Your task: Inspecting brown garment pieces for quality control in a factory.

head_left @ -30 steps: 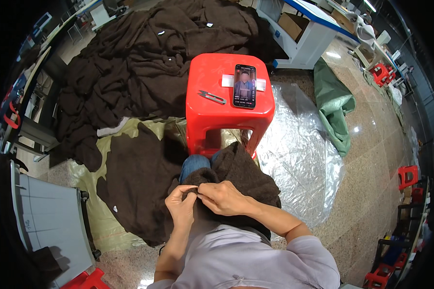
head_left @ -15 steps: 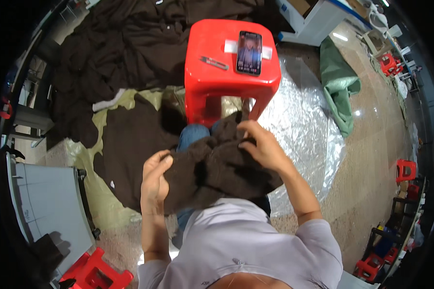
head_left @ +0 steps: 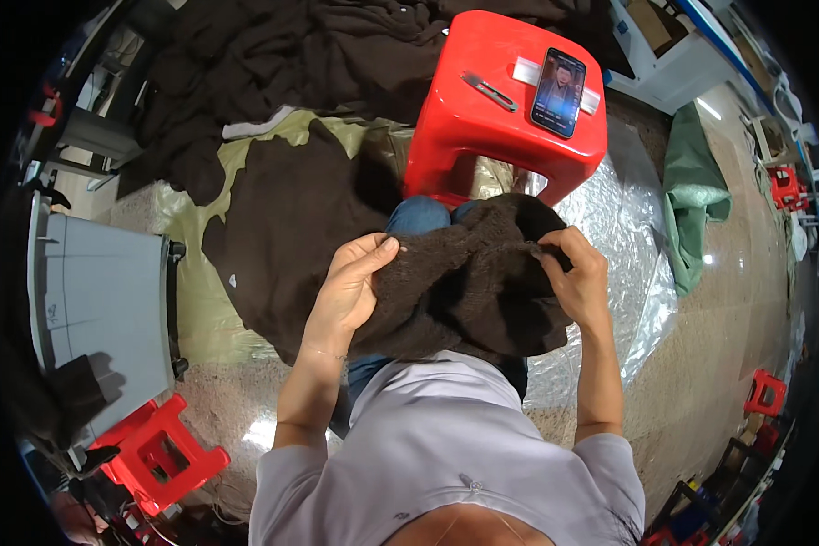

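Note:
A dark brown fuzzy fabric piece [head_left: 437, 291] lies across my lap and is stretched between my hands. My left hand [head_left: 353, 278] pinches its upper left edge between thumb and fingers. On the other side, my right hand [head_left: 573, 273] pinches the cloth near its right edge with thumb and forefinger. Just beyond my knees stands a red plastic stool [head_left: 469, 127]. On its seat lie a pair of thread snips [head_left: 490, 92] and a phone [head_left: 560, 91] with a lit screen.
Brown cloth [head_left: 282, 218] spreads over the plastic sheeting at left, with a large heap [head_left: 318, 64] behind it. A grey wheeled bin [head_left: 105, 309] and a red stool [head_left: 159, 455] stand at left. Green sheeting [head_left: 687, 200] lies at right.
My view has turned, so the stool now appears further right and higher. Both hands have come up with the cloth, which is held more spread out between them.

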Demonstrator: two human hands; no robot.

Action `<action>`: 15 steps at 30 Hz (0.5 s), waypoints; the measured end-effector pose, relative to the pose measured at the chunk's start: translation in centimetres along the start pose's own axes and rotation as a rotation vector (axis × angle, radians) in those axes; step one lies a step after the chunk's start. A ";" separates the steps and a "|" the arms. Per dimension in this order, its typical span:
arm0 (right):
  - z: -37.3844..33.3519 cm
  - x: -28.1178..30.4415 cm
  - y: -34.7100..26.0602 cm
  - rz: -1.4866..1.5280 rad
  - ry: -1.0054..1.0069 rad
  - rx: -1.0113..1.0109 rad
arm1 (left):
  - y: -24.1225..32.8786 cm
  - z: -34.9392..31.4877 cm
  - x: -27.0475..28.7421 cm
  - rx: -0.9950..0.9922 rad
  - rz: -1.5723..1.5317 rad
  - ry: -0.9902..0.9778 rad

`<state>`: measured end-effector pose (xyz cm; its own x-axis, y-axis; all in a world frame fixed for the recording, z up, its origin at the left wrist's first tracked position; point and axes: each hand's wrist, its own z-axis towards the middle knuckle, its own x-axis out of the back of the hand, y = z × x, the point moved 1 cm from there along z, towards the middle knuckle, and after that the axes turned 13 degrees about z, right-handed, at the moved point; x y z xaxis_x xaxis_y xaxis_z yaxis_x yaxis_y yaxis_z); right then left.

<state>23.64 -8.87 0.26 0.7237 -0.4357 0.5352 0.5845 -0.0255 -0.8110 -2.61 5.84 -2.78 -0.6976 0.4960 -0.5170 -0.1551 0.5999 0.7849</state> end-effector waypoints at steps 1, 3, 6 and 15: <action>-0.1 0.0 0.1 -0.031 0.006 -0.008 | -0.1 0.0 0.0 -0.004 -0.007 -0.012; -0.1 -0.2 0.0 -0.054 -0.045 -0.023 | -0.1 0.0 0.0 -0.005 0.009 0.014; 0.0 -0.7 -0.9 -0.041 -0.047 0.018 | -0.1 0.1 -0.5 -0.003 0.013 0.036; -1.0 -6.6 -5.1 -0.007 0.191 0.663 | -2.3 0.9 -4.8 -0.058 0.083 0.034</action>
<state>15.52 -6.75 0.67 0.6770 -0.5899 0.4401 0.7342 0.4998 -0.4595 1.78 2.64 -2.44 -0.7330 0.5202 -0.4384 -0.1354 0.5199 0.8434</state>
